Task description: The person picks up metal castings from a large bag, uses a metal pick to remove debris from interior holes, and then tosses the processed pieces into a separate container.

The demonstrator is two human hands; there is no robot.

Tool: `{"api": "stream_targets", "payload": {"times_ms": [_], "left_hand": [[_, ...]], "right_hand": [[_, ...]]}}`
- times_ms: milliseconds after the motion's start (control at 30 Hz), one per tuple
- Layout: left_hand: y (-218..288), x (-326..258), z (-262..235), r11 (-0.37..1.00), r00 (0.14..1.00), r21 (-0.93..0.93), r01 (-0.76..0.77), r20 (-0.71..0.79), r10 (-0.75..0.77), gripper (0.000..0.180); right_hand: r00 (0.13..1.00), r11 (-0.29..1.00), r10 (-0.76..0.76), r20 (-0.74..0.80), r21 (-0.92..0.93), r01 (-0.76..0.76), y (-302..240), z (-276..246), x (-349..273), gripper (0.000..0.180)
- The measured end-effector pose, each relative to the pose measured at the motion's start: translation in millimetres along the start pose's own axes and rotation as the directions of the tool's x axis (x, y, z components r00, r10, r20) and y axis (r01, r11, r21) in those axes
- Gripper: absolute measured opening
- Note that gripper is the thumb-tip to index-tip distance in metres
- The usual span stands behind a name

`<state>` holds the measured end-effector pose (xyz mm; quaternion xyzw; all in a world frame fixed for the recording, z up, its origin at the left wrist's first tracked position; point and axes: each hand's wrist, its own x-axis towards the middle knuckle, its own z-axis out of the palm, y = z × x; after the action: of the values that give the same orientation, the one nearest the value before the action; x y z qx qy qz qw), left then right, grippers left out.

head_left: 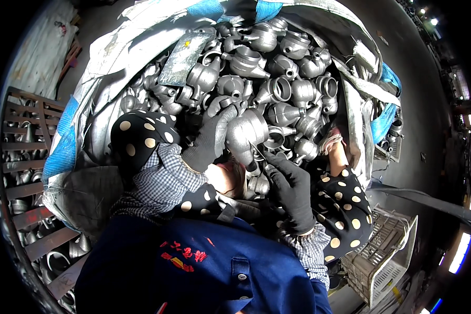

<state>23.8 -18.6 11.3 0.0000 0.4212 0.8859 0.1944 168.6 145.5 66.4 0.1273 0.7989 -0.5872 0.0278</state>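
My left hand [214, 131], in a dark grey glove, grips a grey metal casting [242, 135] from its left side. The casting has a round bulging body, a wide collar and a narrow neck pointing down. In my right hand [290, 186], also gloved, is a thin pointed tool [258, 152]. Its tip lies against or just in front of the casting's lower right side; I cannot tell if they touch. The glove hides the rest of the tool. Just beyond both hands, similar metal castings [284, 113] lie heaped in a large white woven bag [110, 57].
A flat metal plate [184, 58] lies on the heap's far left. The bag's rim carries blue straps [386, 123]. At left stands a rusty slatted metal cage [23, 146] with more castings; at lower right, a pale plastic crate [384, 256]. My knees in dotted cloth flank the work.
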Motion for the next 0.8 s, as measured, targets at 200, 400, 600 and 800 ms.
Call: {"api": "stream_targets", "payload": {"times_ms": [200, 400, 600, 800], "left_hand": [[-1, -3, 3, 0.991, 0.994, -0.1, 0.085, -0.062, -0.092, 0.011], [-10, 5, -4, 0.926, 0.944, -0.221, 0.307, -0.048, -0.325, 0.013], [-3, -3, -5, 0.956, 0.959, -0.111, 0.27, 0.118, -0.257, 0.018], [-5, -3, -10, 0.925, 0.942, -0.19, 0.328, 0.144, -0.304, 0.016]], "right_hand": [[0.997, 0.966, 0.037, -0.069, 0.258, -0.018, -15, 12, 3, 0.046], [0.934, 0.9, -0.349, -0.071, -0.303, 0.313, -16, 29, 8, 0.06], [0.919, 0.768, -0.395, 0.016, -0.542, 0.34, -14, 33, 8, 0.058], [0.933, 0.877, -0.353, 0.064, -0.325, 0.354, -5, 24, 4, 0.049]]}}
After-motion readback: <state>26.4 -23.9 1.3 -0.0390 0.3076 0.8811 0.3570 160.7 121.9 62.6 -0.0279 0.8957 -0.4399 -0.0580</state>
